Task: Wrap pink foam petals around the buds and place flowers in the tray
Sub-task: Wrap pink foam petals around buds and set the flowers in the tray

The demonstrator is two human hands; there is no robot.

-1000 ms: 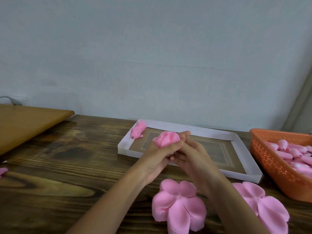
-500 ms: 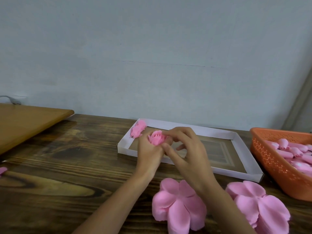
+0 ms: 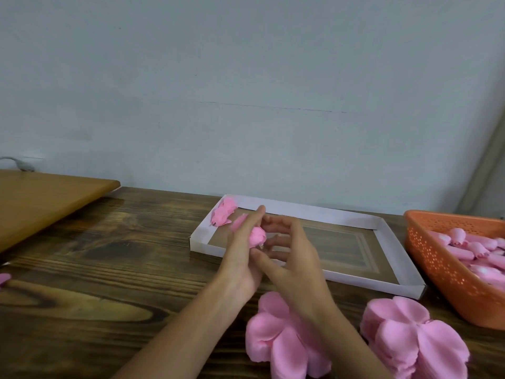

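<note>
Head cam, the only view there is: your left grip (image 3: 243,258) is pinching the half-wrapped flower (image 3: 257,236) up over the near-left end of the tray (image 3: 314,212), with a loose petal sticking out at its 11 o'clock. It's blurry, so I can't tell exactly which fingers clamp it. Your right grip (image 3: 295,266) is spread and holding nothing, thumb down by the flower's base at 6 o'clock. One finished flower (image 3: 222,214) sits in the tray's 10 o'clock corner. Petal stacks (image 3: 276,337) lie on the counter (image 3: 109,255) at your 6 and 4 o'clock, and the orange basket (image 3: 448,272) of buds (image 3: 464,247) is at 3 o'clock.

My take on the wrap: pin the base with the left thumb, then sweep the right fingers around to smooth that loose petal flat, overlapping the last one. Foam probably springs back, so squeeze low before you let go, or it may unfurl in the tray.
</note>
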